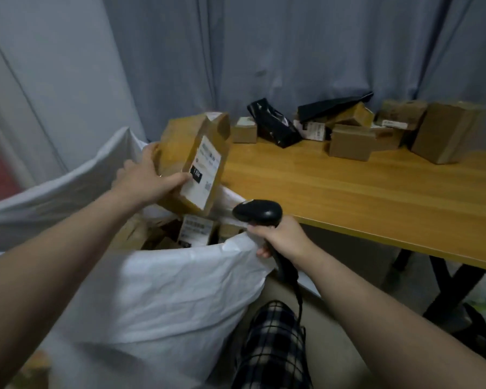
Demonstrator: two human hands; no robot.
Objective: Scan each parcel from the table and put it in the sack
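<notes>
The left hand is gripping a cardboard parcel by its side, thumb lying along the label, and is holding it tilted above the open mouth of the white sack. The right hand is wrapping its fingers round the handle of the black scanner, which is aiming towards the label. Further parcels are waiting on the wooden table. Likely risks: the thumb masking the barcode, or the one-handed hold slipping before a scan registers.
</notes>
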